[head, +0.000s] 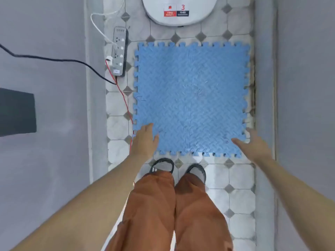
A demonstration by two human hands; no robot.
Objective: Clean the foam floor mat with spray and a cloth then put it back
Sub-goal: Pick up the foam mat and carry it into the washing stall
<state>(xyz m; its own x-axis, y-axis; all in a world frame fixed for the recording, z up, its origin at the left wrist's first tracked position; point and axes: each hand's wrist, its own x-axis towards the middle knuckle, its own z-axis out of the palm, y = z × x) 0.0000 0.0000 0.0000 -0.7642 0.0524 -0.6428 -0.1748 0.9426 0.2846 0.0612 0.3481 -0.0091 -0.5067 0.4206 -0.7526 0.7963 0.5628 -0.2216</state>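
Observation:
A blue foam floor mat [190, 98] with puzzle-tooth edges lies flat on the tiled floor [117, 104] in front of my feet. My left hand [146, 139] rests over its near left corner, fingers straight, thumb on the mat. My right hand [252, 144] is at the near right corner, fingers stretched out along the mat's edge and thumb on the mat. Neither hand holds anything. No spray bottle or cloth is in view.
A power strip [119, 51] with white, black and red cables [125, 104] lies left of the mat. A white appliance [179, 9] stands beyond the mat's far edge. Grey walls [299, 87] close in on both sides. My sandalled feet [178, 169] stand just behind the mat.

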